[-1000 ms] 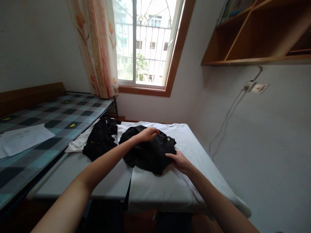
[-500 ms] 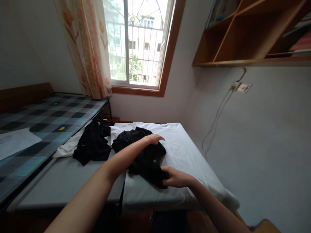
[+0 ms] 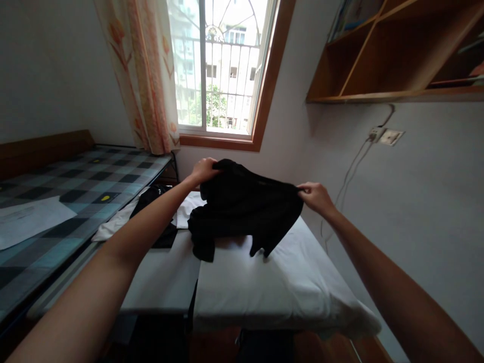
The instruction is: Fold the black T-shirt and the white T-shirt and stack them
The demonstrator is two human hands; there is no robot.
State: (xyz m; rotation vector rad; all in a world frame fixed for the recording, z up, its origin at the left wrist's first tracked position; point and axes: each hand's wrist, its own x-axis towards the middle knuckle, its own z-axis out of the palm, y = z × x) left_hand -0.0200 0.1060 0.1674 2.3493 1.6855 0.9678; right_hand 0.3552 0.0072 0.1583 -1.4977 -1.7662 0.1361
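Note:
A black garment (image 3: 245,209) hangs in the air above a table covered with a white cloth (image 3: 280,282). My left hand (image 3: 204,170) pinches its upper left edge and my right hand (image 3: 315,196) pinches its right edge, stretching it out between them. Its lower part droops down to the cloth. A second black garment (image 3: 157,201) lies on the table to the left, partly on a white garment (image 3: 113,228).
A bed with a checked blue mattress (image 3: 75,186) and a white sheet of paper (image 3: 30,222) runs along the left. Behind the table is a window (image 3: 219,70) with a patterned curtain (image 3: 141,75). A wooden shelf (image 3: 397,55) and a wall socket (image 3: 389,136) are at right.
Both hands took hold of the black garment that lay on the white cloth and lifted it up, spreading it between them.

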